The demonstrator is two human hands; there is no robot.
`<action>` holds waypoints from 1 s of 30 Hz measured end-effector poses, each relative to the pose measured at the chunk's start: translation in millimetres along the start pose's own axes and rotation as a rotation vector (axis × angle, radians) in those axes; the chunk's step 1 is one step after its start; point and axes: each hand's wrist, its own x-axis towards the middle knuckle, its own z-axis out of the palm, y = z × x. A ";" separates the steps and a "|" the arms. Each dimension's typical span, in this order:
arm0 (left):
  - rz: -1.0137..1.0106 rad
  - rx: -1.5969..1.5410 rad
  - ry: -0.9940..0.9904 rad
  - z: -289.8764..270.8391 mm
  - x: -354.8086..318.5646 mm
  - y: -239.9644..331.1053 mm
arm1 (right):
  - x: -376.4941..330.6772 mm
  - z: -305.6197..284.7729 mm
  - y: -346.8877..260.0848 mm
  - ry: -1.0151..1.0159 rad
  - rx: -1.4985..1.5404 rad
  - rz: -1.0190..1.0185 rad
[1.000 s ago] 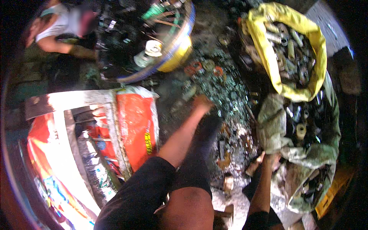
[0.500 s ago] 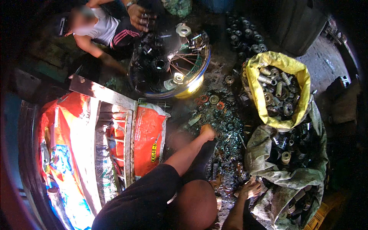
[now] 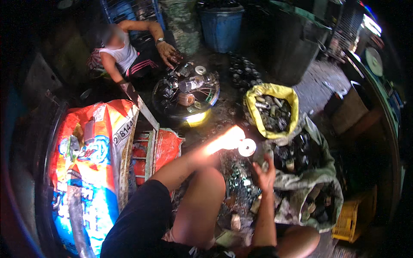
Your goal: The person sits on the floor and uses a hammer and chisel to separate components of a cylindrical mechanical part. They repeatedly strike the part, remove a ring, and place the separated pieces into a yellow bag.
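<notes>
- While the left hand (image 3: 230,139), washed out by bright light, pinches a pale ring (image 3: 247,147) at its fingertips, the ring hangs above the littered ground, just left of the grey sack (image 3: 320,180).
- Right hand (image 3: 265,171) is raised near the ring, fingers half curled; whether it grips anything cannot be told.
- Yellow sack (image 3: 287,98) stands open – full of dull metal cylinders.
- Grey sack, beside it, holds darker, similar parts.
- Round basin (image 3: 186,92) farther off carries mixed metal pieces and a pale ring; another person's hand (image 3: 168,53) rests at its edge.
- Orange-and-blue sack (image 3: 92,150) lies to the left.
- Blue barrel (image 3: 222,29) stands behind, a yellow crate (image 3: 349,217) at right.
- Ground is dark, wet-looking, strewn with small scrap – the room is dim.
</notes>
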 end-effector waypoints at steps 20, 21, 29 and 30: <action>0.114 0.072 0.317 59.2 -91.8 224.1 | -113.4 -73.0 -94.4 -0.473 0.219 0.114; 0.072 -0.004 0.321 60.0 -94.5 225.3 | -117.5 -68.9 -103.2 -0.458 0.287 0.089; -0.592 -0.603 0.231 69.4 -98.7 185.7 | -106.7 -63.0 -99.7 0.028 -0.715 -0.719; -0.510 -0.557 0.263 72.6 -103.7 179.2 | -107.0 -58.3 -98.9 0.004 -0.692 -0.683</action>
